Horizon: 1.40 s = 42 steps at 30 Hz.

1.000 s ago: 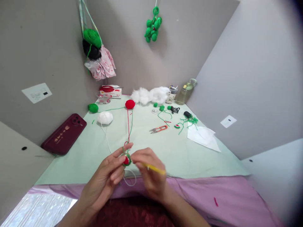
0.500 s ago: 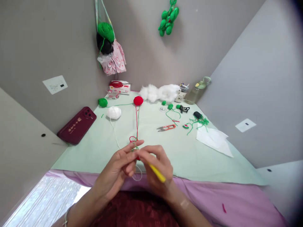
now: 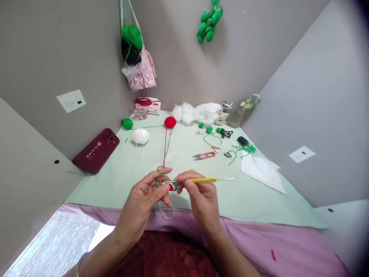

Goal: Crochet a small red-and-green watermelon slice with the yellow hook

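Note:
Between thumb and fingers, my left hand (image 3: 144, 198) pinches a small crochet piece (image 3: 172, 186) in red, white and green. Green yarn runs over its raised index finger. My right hand (image 3: 203, 196) grips a yellow-handled crochet hook (image 3: 203, 180), held nearly level, its working end at the top edge of the piece. The hook's other metal tip points right. Red and green strands lead from the hands back to a red yarn ball (image 3: 170, 122) and a green yarn ball (image 3: 127, 123). A white strand loops below the hands; another runs to a white yarn ball (image 3: 140, 136).
Orange thread snips (image 3: 204, 156) lie right of centre, near green crochet bits (image 3: 209, 130) and a white sheet (image 3: 262, 173). White stuffing (image 3: 196, 113), a pen cup (image 3: 224, 113) and a bottle (image 3: 242, 111) stand behind. A dark red phone (image 3: 96, 151) rests at left.
The hook has swung from slanting down toward me to nearly level, pointing right. My right hand has turned with it, and the crochet piece now shows more clearly between the hands.

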Each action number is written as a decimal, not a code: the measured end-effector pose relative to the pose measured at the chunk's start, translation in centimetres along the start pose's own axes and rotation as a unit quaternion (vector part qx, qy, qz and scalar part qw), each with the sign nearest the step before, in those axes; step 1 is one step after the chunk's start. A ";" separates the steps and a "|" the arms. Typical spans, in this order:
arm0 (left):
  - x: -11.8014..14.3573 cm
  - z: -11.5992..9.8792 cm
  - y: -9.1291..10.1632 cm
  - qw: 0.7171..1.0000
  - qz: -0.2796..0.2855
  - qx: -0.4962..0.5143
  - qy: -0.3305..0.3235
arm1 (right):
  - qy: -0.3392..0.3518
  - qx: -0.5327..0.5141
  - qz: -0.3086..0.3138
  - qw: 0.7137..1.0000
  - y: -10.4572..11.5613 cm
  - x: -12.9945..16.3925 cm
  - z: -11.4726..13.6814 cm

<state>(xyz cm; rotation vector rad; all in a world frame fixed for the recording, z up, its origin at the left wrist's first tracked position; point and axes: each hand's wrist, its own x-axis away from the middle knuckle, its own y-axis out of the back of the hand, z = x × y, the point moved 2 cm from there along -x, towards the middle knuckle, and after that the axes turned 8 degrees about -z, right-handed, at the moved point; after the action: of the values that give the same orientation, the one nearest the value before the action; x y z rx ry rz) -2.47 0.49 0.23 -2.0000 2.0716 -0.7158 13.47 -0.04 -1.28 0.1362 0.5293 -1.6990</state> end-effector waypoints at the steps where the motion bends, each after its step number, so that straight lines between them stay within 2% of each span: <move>1: 0.0 -0.1 0.0 1.000 -0.003 0.001 0.001 | -0.009 -0.008 -0.002 1.000 0.1 0.0 -0.1; 5: 0.1 -0.2 -0.1 1.000 0.012 0.007 0.019 | -0.039 -0.053 -0.010 0.998 0.0 -0.1 -0.1; 9: 0.3 0.0 0.2 1.000 0.020 -0.018 -0.001 | -0.035 -0.063 0.003 0.997 -0.1 0.0 0.2; 12: 0.3 0.3 0.7 0.998 0.017 -0.055 -0.034 | 0.007 -0.006 0.014 1.000 0.0 0.3 0.7; 15: 0.3 0.3 1.0 0.993 0.011 -0.094 -0.075 | 0.097 0.088 0.023 0.991 -0.1 0.8 1.6; 19: 0.5 0.2 1.1 0.989 -0.002 -0.119 -0.091 | 0.235 0.215 0.053 0.946 -0.4 1.6 2.2; 22: 0.6 0.2 0.9 0.991 -0.008 -0.105 -0.081 | 0.294 0.285 0.061 0.910 -0.4 2.1 1.7; 24: 0.6 0.3 0.7 0.996 0.001 -0.064 -0.060 | 0.332 0.332 0.063 0.881 -0.3 2.4 1.2; 26: 0.4 0.5 0.5 1.000 0.019 -0.006 -0.008 | 0.360 0.364 0.072 0.856 -0.3 2.5 0.7; 27: 0.2 0.5 0.5 0.999 0.028 0.022 0.027 | 0.362 0.359 0.070 0.858 -0.3 2.4 0.6; 28: 0.1 0.5 0.5 0.996 0.037 0.046 0.063 | 0.346 0.338 0.064 0.873 -0.2 2.3 0.6; 30: -0.1 0.4 0.6 0.989 0.043 0.079 0.116 | 0.270 0.256 0.029 0.928 0.0 1.8 0.8; 32: -0.1 0.2 0.7 0.988 0.040 0.088 0.118 | 0.171 0.155 -0.001 0.973 0.1 1.1 1.0; 34: 0.0 0.1 0.7 0.992 0.035 0.077 0.090 | 0.112 0.088 -0.001 0.990 -0.2 0.5 1.2; 36: 0.1 0.1 0.5 0.996 0.029 0.057 0.057 | 0.106 0.087 0.016 0.990 -0.5 0.3 1.2; 38: 0.2 0.3 0.2 0.999 0.016 0.041 0.031 | 0.138 0.135 0.025 0.981 -0.8 0.4 1.1; 40: 0.1 0.4 0.0 0.999 0.004 0.038 0.020 | 0.198 0.197 0.023 0.960 -0.7 0.9 0.8; 42: -0.1 0.6 0.0 0.998 0.008 0.052 0.037 | 0.272 0.264 0.036 0.924 -0.6 1.4 0.5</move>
<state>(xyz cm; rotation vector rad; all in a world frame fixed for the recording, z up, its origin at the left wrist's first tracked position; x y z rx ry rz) -2.19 0.42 -0.28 -1.9262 2.0430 -0.8894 12.67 -1.49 -1.18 1.0297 0.4450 -1.6896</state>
